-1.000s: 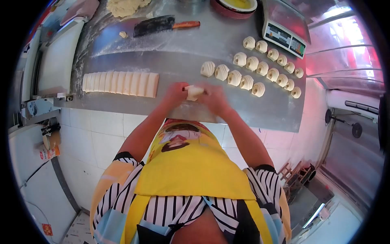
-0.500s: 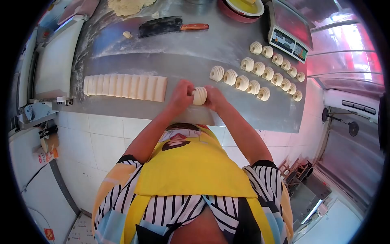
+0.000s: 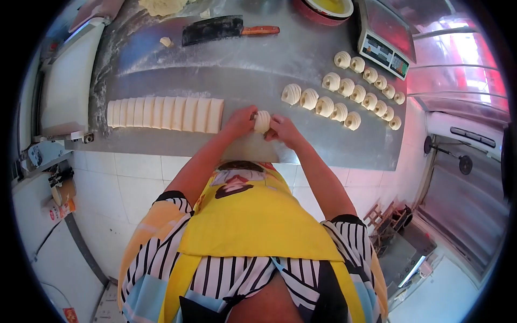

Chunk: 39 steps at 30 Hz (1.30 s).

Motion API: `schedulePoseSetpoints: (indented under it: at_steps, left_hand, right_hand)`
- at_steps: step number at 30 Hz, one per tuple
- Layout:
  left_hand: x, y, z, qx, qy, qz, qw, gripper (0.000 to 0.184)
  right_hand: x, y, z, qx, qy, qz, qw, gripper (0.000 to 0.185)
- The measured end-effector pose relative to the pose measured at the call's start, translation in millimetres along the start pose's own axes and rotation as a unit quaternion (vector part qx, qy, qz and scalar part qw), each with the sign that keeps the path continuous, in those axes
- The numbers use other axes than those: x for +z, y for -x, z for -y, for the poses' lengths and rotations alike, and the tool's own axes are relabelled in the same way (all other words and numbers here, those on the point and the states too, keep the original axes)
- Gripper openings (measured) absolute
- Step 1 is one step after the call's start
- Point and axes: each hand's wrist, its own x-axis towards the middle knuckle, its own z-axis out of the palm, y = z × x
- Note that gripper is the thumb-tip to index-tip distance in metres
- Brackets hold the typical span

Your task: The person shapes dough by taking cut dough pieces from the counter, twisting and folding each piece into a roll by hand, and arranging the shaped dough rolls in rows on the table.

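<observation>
A ridged, coiled dough roll point(image 3: 262, 122) is held between my two hands, just above the near part of the metal table. My left hand point(image 3: 241, 120) grips its left side with bent fingers. On the other side, my right hand point(image 3: 283, 131) has its fingers curled in against the roll's right edge. Left of my hands lies a row of pale dough strips point(image 3: 164, 113), side by side and touching. Finished coiled rolls point(image 3: 324, 106) of the same kind stand in slanting rows to the right.
A cleaver point(image 3: 212, 30) with a wooden handle lies farther back on the floured metal table point(image 3: 237, 64). A digital scale point(image 3: 383, 51) and a bowl of yellow liquid point(image 3: 331, 6) stand at the back right. A dough mass point(image 3: 163, 5) sits at the back left.
The fingers of my right hand have shifted and show more clearly at the roll's edge. The roll remains between both hands. The whole view has shifted slightly.
</observation>
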Motion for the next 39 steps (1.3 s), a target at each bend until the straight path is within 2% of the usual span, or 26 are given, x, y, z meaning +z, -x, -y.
schedulePoseSetpoints:
  at_steps: [2, 5, 7, 8, 10, 11, 12, 14, 15, 17, 18, 21, 27, 30, 32, 33, 34, 35, 36, 38, 39]
  left_hand:
    - [3.8, 4.9, 6.0, -0.022, 0.022, 0.019, 0.999, 0.024]
    - [8.6, 11.0, 3.8, -0.024, -0.013, -0.005, 1.0, 0.028]
    - [12.0, 14.3, 5.9, -0.012, -0.043, -0.03, 0.999, 0.03]
    - [15.8, 14.1, 9.0, -0.003, -0.049, -0.037, 0.998, 0.03]
    - [15.8, 13.7, -0.4, -0.01, -0.038, -0.038, 0.999, 0.03]
    - [15.5, 15.6, -3.6, -0.031, -0.019, -0.031, 0.999, 0.03]
    - [14.1, 19.3, -7.1, -0.053, -0.002, -0.022, 0.998, 0.03]
    - [25.7, 12.5, 16.8, 0.046, -0.089, -0.092, 0.991, 0.03]
    - [30.1, 8.8, 25.1, 0.096, -0.131, -0.129, 0.978, 0.03]
    - [14.9, 12.9, 6.8, -0.024, 0.016, -0.032, 0.999, 0.029]
    - [10.5, 15.6, 1.3, -0.085, 0.089, 0.019, 0.992, 0.028]
    - [4.9, 12.3, 5.3, -0.116, 0.206, 0.067, 0.969, 0.028]
    - [12.9, 19.9, -6.1, -0.103, 0.041, -0.032, 0.993, 0.021]
    - [22.6, 15.3, 10.0, -0.036, -0.081, -0.072, 0.993, 0.016]
    - [31.9, 12.5, 25.2, 0.078, -0.177, -0.156, 0.969, 0.016]
    - [31.1, 8.4, 27.8, 0.137, -0.224, -0.197, 0.945, 0.017]
    - [29.1, 2.1, 31.3, 0.117, -0.144, -0.19, 0.964, 0.017]
    - [27.1, -3.9, 36.3, 0.093, -0.063, -0.18, 0.977, 0.017]
    - [26.0, -7.9, 38.2, 0.066, 0.019, -0.167, 0.984, 0.017]
    - [-2.0, -24.3, -18.7, 0.003, 0.047, -0.108, 0.993, 0.019]
    - [-15.7, -40.1, -40.8, -0.025, 0.06, -0.079, 0.995, 0.019]
  right_hand:
    - [-0.5, 7.1, 6.3, -0.003, 0.148, 0.012, 0.989, 0.028]
    - [6.4, 9.3, 4.9, -0.02, 0.258, -0.025, 0.966, 0.03]
    - [11.8, 1.9, -19.8, -0.17, 0.393, -0.139, 0.893, 0.031]
    - [11.4, -1.9, -32.7, -0.242, 0.453, -0.196, 0.835, 0.031]
    - [12.3, 2.1, -27.8, -0.12, 0.244, -0.147, 0.951, 0.029]
    - [11.1, 4.0, -25.4, -0.055, 0.131, -0.117, 0.983, 0.027]
    - [11.9, 8.6, -16.2, -0.028, 0.11, -0.11, 0.987, 0.027]
    - [14.1, 15.2, 6.2, 0.026, 0.067, -0.094, 0.993, 0.025]
    - [13.6, 10.7, 1.2, 0.002, 0.086, -0.107, 0.99, 0.024]
    - [13.9, -2.6, -16.0, -0.046, 0.121, -0.136, 0.982, 0.022]
    - [14.4, -4.1, -18.0, -0.054, 0.177, -0.144, 0.972, 0.022]
    - [11.6, -7.3, -18.2, -0.072, 0.307, -0.165, 0.934, 0.021]
    - [16.5, -4.7, -7.8, -0.051, 0.37, -0.182, 0.91, 0.02]
    - [17.9, -6.0, -9.6, -0.077, 0.421, -0.201, 0.881, 0.023]
    - [18.8, -8.5, -12.2, -0.127, 0.469, -0.227, 0.844, 0.026]
    - [15.7, -5.5, -7.7, -0.099, 0.336, -0.183, 0.919, 0.029]
    - [11.2, 0.0, -5.1, -0.068, 0.194, -0.131, 0.97, 0.031]
    - [6.4, 5.3, -3.7, -0.034, 0.047, -0.072, 0.996, 0.034]
    - [2.4, 17.9, 7.2, -0.062, -0.014, -0.09, 0.994, 0.036]
    - [-5.1, 52.8, 30.7, -0.11, -0.137, -0.126, 0.976, 0.04]
    - [-12.4, 58.1, 27.9, -0.104, -0.132, -0.13, 0.977, 0.04]
